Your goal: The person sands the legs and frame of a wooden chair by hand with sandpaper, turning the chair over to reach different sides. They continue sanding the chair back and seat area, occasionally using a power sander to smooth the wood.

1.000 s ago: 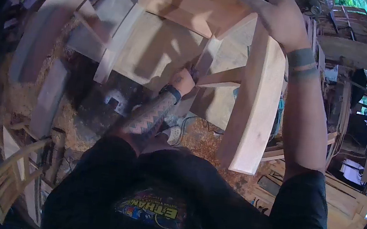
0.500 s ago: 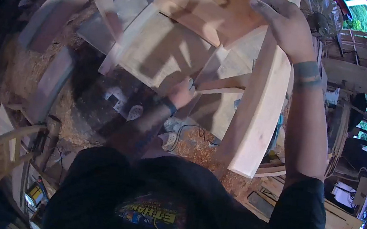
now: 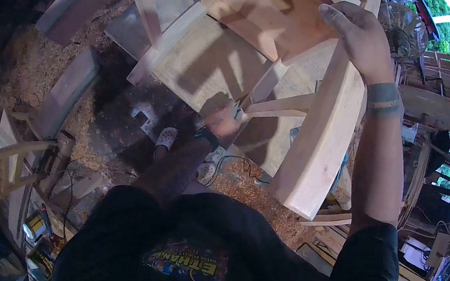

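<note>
A large frame of pale wood stands before me, with a thick curved beam [image 3: 322, 136] on its right side. My right hand [image 3: 363, 42] grips the upper end of this beam, thumb stretched left and the other fingers partly hidden. My left hand [image 3: 222, 123] is low at the middle of the frame, beside a narrow upright rail [image 3: 263, 86] and the near end of a slanted brace [image 3: 280, 106]. It is smeared by motion, so its fingers and anything in them cannot be made out. A brown panel [image 3: 253, 10] closes the frame's far side.
Wood shavings [image 3: 242, 180] and a cable cover the floor near my feet. Another curved beam [image 3: 66, 91] lies at the left, above a slatted wooden piece [image 3: 4, 174]. A fan [image 3: 402, 27] is at the upper right, with stacked boards [image 3: 439, 112] below it.
The wooden frame and the surroundings appear shifted slightly right in view. My left hand has moved slightly down and is more blurred. My right hand is still on the beam.
</note>
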Tool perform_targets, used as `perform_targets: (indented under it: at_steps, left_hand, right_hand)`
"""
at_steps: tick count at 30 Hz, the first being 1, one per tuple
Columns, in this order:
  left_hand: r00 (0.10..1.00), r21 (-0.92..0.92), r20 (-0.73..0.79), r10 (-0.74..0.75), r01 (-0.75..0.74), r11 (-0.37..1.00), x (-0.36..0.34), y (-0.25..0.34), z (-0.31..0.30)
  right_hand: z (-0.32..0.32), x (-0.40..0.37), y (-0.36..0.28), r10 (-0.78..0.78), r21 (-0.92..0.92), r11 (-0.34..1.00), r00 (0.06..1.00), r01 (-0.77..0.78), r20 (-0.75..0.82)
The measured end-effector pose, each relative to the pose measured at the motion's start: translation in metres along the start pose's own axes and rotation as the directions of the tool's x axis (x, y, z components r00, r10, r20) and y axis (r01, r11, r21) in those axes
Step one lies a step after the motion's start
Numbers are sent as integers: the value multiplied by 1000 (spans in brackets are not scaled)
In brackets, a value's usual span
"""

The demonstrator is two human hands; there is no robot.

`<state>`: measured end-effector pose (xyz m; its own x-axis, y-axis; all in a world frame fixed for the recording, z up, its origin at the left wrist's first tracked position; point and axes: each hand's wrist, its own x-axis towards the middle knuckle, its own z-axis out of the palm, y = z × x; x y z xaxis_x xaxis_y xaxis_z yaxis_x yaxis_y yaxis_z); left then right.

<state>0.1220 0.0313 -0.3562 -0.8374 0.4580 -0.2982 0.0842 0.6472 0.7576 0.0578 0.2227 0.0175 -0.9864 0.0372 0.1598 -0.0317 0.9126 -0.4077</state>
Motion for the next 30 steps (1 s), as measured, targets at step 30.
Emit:
perform_targets:
  at_steps: [30]
  left_hand:
    - [991, 20, -40, 125, -124, 992, 37, -8, 10]
  right_hand:
    - [9, 2, 16, -34, 11, 999, 989, 36, -141]
